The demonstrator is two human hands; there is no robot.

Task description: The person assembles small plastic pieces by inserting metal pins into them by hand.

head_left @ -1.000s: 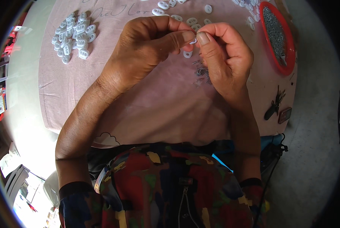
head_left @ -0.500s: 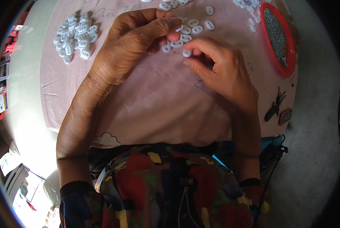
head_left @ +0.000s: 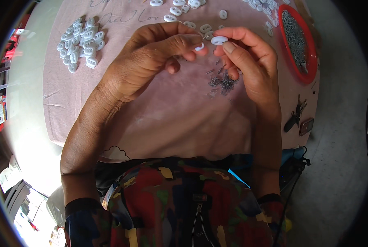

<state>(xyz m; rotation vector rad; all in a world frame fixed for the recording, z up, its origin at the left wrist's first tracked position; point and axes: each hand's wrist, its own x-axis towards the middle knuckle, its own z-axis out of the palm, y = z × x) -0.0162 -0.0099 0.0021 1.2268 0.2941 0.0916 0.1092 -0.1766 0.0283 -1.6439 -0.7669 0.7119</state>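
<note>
Here: your left hand (head_left: 153, 53), pinching one small white piece (head_left: 199, 47); your right hand (head_left: 256, 64), pinching one white oval (head_left: 219, 40).

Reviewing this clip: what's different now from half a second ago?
The right hand has moved up and rightward, bringing a white oval piece with it. The left hand has come down slightly rightward. The white pile, red basket and keys stayed put.

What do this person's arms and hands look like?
The left hand and right hand are bare: no gloves, rings or watch show. The forearms are bare too, down to sleeves with multicoloured blotches, dark blue among them, and black cuffs.
</note>
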